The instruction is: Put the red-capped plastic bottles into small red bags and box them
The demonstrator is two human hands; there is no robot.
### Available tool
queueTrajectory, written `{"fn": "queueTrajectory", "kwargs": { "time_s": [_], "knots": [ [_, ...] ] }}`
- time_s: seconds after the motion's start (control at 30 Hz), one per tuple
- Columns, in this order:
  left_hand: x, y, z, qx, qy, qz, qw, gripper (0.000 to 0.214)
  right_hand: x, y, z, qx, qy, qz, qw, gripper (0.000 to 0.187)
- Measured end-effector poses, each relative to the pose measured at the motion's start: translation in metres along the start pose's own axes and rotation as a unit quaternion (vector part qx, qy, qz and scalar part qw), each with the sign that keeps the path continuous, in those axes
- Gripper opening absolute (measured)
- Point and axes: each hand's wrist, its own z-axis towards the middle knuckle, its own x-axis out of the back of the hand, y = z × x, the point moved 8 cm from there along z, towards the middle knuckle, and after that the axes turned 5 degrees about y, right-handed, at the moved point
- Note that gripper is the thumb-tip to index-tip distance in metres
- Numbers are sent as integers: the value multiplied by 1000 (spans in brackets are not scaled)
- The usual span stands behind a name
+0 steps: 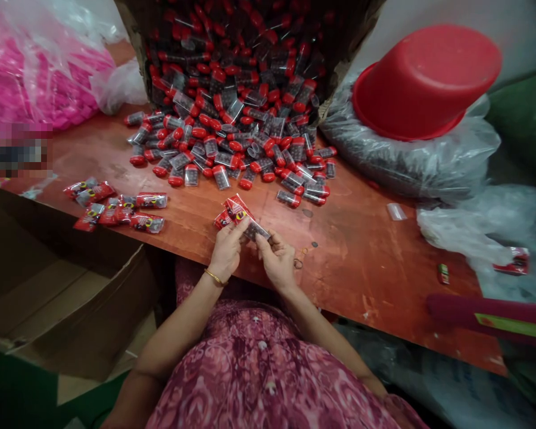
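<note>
Closest of all, the wearer's pink patterned clothing [259, 369] fills the foreground, and low to the left of the grip gapes an open cardboard box [84, 322]. Now the hands, close together over the near edge of the wooden table [361, 256]! The left hand [227, 250], gold bangle [214, 277] at its wrist, pinches a red packet [238, 208] between thumb and fingers; the right hand [277, 257] grasps one end of a dark tube [256, 231] — the two meet between the hands, though whether the tube sits inside the packet, I cannot tell. Left of the grip lies a loose cluster of filled packets [116, 210]. Straight beyond it — what a heap! Red-capped tubes [232, 143] spill from a dark carton [349, 42]. Beyond and right, an upturned red tub [424, 89] tops a clear plastic bag [415, 164]; far left, pink pieces [36, 77] bulge under plastic.
</note>
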Motion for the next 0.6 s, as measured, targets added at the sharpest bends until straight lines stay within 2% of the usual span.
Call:
{"fn": "queueTrajectory", "kwargs": {
  "time_s": [0.2,0.3,0.4,0.5,0.6],
  "knots": [
    [-4,-6,-11,-22,20,-4,1000,35,4,3,-3,-14,32,-5,999,24],
    [-3,-3,-12,-31,16,7,999,33,-3,0,-2,-23,-22,-23,999,25],
    [4,0,-8,-21,43,22,999,27,-14,-1,-1,-48,-89,-29,994,26],
    [8,4,-5,-3,41,24,999,19,-19,0,5,-73,-99,1,992,25],
    [7,7,-6,40,2,24,999,20,-27,5,9,-112,-117,64,985,26]
  ]
}}
